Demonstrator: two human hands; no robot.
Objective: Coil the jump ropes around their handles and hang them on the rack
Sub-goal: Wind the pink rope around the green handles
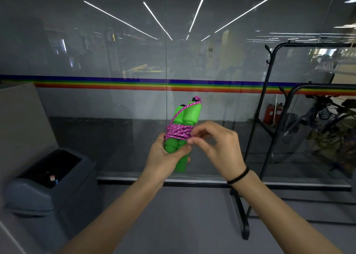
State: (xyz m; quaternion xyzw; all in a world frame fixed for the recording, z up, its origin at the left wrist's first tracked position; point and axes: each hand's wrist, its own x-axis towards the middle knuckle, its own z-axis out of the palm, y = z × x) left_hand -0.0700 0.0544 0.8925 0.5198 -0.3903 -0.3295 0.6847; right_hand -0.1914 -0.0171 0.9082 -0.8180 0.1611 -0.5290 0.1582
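Note:
Two green jump-rope handles [187, 114] are held together upright in front of me. A pink-and-purple rope [178, 131] is wound in several turns around their middle, and one strand runs up to a knot at the top. My left hand [163, 157] grips the lower part of the handles. My right hand [215, 143] pinches the rope at the right side of the coil with curled fingers. The black rack [269, 91] stands to the right, with hooks near its top corner and nothing hanging on it.
A glass wall with a rainbow stripe [115, 84] runs straight ahead. A grey bin [48, 180] with a dark opening sits at lower left. Behind the glass on the right are a red extinguisher [269, 114] and bicycles. The rack's black foot [242, 219] reaches onto the grey floor.

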